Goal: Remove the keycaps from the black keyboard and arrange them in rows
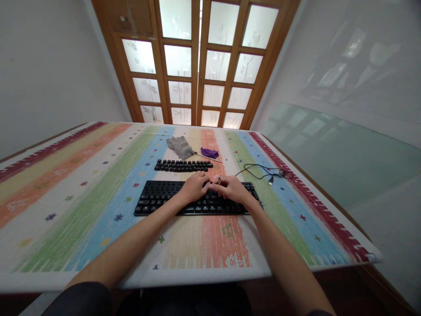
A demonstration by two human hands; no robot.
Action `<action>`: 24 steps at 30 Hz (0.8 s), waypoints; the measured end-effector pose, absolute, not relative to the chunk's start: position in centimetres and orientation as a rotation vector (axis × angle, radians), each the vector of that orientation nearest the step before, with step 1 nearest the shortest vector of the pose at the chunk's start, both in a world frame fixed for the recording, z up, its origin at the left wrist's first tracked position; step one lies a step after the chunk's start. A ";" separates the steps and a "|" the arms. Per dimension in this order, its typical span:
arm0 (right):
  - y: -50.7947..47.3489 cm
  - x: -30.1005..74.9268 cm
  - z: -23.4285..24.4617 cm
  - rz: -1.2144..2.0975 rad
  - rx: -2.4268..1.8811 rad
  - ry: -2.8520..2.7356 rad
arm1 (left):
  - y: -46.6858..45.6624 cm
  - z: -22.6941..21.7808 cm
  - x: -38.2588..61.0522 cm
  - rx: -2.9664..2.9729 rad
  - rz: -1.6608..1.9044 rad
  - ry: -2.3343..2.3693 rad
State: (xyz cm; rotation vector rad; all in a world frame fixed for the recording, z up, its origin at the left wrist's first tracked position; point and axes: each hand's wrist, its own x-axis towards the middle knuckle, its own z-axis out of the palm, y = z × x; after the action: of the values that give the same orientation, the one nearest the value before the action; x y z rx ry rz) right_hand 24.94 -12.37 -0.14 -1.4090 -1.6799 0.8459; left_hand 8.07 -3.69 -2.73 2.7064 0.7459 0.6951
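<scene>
A black keyboard [164,198] lies in front of me on the striped tablecloth, and its far rows look stripped of keycaps. Over its upper middle, my left hand [196,186] rests with its fingers bent together at the far edge; whether they pinch something is hidden. Close beside it, my right hand [230,188] is closed on a small slim object [219,180] that sticks up between the fingers, too small to name. Behind the keyboard, loose black keycaps [182,166] stand in neat rows.
Beyond the keycaps lie a grey cloth [180,147], a purple cloth [209,152] and a thin rod [210,158]. A coiled black cable with a USB plug [271,180] is at the right. The striped tablecloth [98,184] covers the table, with wooden glazed doors [199,79] behind.
</scene>
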 end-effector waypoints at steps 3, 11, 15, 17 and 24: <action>-12.3 25.2 -0.1 0.797 -1.405 -1.687 | -3.7 -2.8 8.1 2.717 0.711 0.741; -11.7 25.4 -0.8 0.750 -1.436 -1.593 | -3.4 -3.4 8.2 2.767 0.754 0.734; -11.3 25.2 -1.2 0.687 -1.464 -1.535 | -3.3 -3.5 8.3 2.764 0.759 0.719; -11.1 25.2 -1.3 0.698 -1.465 -1.503 | -3.3 -3.5 8.2 2.759 0.779 0.709; -10.5 25.9 -1.5 0.705 -1.460 -1.199 | -3.3 -3.5 8.2 2.746 0.805 0.701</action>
State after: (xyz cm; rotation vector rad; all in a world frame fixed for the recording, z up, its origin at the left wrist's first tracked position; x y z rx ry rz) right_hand 25.90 -10.54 -1.52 -1.4598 -1.1988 0.7048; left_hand 8.21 -3.31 -3.51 2.7465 0.7015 0.8047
